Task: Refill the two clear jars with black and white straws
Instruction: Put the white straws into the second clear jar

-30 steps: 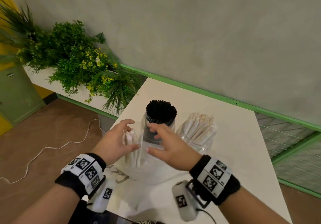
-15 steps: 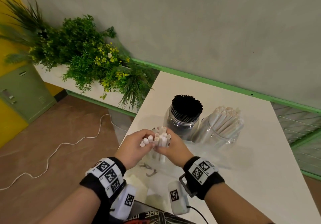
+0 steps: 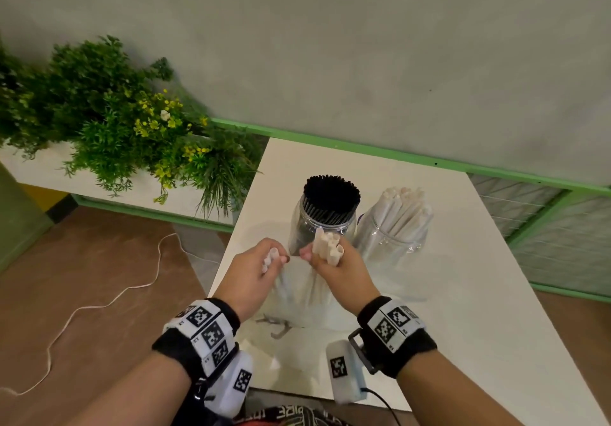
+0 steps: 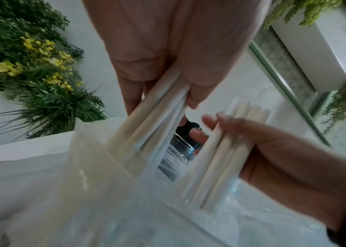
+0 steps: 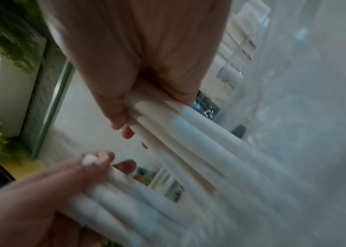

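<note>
Right hand: the right hand [image 3: 334, 268] is clenched round a small bunch of white straws [image 3: 327, 249], about four open ends showing above the fist; their lower ends run down into a clear plastic bag [image 3: 297, 290]
Left hand: the left hand [image 3: 256, 272], just beside the right and apart from it, grips a second, smaller bunch [image 3: 269, 258]; two or three ends show, the exact count blurred
Step in hand: by my reading, drawing white straws out of the bag, split between the two fists
Beyond the hands: two clear jars; the black-straw jar [image 3: 325, 224] straight ahead, packed full; the white-straw jar [image 3: 395, 227] ahead and to the right, already well filled
Next move: likely lift both bunches clear of the bag, carry them forward-right and drop them upright into the white jar; loose ends could catch its rim
Table: a white table [image 3: 463, 293] carries it all
</note>
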The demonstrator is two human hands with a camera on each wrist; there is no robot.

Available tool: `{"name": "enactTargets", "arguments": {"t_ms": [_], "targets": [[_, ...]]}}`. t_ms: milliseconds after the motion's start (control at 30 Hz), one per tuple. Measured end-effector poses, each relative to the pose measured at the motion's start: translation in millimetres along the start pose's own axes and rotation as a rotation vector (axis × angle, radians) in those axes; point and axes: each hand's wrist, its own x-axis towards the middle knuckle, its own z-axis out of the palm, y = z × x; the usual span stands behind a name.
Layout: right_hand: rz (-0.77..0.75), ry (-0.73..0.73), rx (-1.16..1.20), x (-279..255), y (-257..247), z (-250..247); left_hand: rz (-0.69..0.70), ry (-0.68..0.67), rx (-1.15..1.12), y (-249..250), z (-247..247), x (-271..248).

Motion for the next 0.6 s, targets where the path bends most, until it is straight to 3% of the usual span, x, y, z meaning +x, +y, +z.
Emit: {"name": "enactTargets", "arguments": {"t_ms": [200,367,600], "targets": [[-0.171,0.204,0.243,4,-61,-57,0.035,-0.006,-0.014,20,13,11],[-0.308,0.289,0.343,17,-106,-123,0.026,-0.022,-0.036,37,29,19],[-0.311,0.326,0.288,48,-103,-190,0.011,-0.003,0.041,46,49,10]]}}
